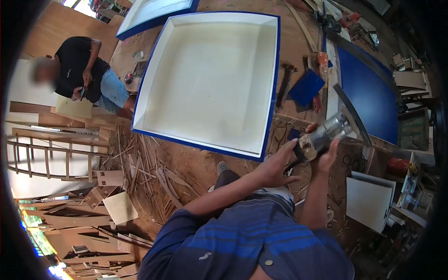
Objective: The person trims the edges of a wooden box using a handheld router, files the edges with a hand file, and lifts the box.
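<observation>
My right hand is wrapped round a trim router with a silver cylindrical body and a dusty tan round end. My left hand is at the router's near side, its fingers stretched out and its thumb apart; I cannot tell whether the fingertips press on it. To the left of the router, a large shallow white box with blue outer edges lies on the workbench. A hammer and a small blue panel lie beyond my hands.
A blue board lies at the right, with a dark curved strip near the router. White panels stand at the lower right. Wood scraps litter the floor. A person holding a phone is at the left.
</observation>
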`<state>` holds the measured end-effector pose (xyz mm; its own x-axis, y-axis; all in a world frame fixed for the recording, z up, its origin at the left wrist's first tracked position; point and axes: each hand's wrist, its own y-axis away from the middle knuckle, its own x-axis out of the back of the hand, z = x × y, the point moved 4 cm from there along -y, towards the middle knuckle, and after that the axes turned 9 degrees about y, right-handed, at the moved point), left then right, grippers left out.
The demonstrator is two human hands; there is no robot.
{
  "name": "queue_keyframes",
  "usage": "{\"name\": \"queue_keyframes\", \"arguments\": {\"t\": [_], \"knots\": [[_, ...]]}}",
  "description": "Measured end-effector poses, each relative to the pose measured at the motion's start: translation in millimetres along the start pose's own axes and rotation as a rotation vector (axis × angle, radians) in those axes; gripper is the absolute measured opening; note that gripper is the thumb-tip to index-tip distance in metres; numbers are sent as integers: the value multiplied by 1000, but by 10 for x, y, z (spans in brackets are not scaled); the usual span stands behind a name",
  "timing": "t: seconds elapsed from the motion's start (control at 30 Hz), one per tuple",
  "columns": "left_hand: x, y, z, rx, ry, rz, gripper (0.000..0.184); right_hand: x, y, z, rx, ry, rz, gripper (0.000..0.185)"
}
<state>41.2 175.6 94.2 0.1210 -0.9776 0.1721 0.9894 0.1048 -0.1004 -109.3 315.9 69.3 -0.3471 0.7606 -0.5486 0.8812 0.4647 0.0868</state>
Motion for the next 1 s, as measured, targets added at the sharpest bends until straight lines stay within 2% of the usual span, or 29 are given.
{"name": "queue_keyframes", "arguments": {"t": [0.07, 0.17, 0.23, 0.33, 0.4, 0.47, 0.5, 0.6, 0.8, 0.9, 1.0], "knots": [[-81, 93, -90, 138, 143, -34, 113, 1, 268, 22, -12, 73, -4, 84], [78, 362, -23, 115, 39, -129, 112, -332, 608, -34, 73, 207, 80, 83], [133, 589, -3, 71, -33, -175, 114, -417, 829, 61, 38, 148, 182, 76], [344, 851, 64, -28, 67, -270, 115, -366, 1119, 237, 35, 115, 359, 72], [512, 952, -36, -107, 164, -345, 102, -372, 1336, 269, 49, 54, 391, 72], [583, 1066, -164, -187, 194, -386, 93, -486, 1541, 296, 17, -145, 432, 75], [661, 1087, 8, -57, 205, -472, 82, -550, 1638, 295, 17, -209, 439, 75], [657, 1223, 19, -227, 171, -398, 78, -627, 1869, 373, 20, -276, 481, 76], [643, 1328, 14, -288, 75, -447, 72, -700, 2124, 447, 29, -318, 544, 74], [602, 1296, 55, -204, 176, -409, 64, -596, 2115, 461, 38, -329, 526, 75], [460, 1209, -77, 34, 531, -357, 52, -469, 2000, 416, 51, -302, 452, 77]]}}
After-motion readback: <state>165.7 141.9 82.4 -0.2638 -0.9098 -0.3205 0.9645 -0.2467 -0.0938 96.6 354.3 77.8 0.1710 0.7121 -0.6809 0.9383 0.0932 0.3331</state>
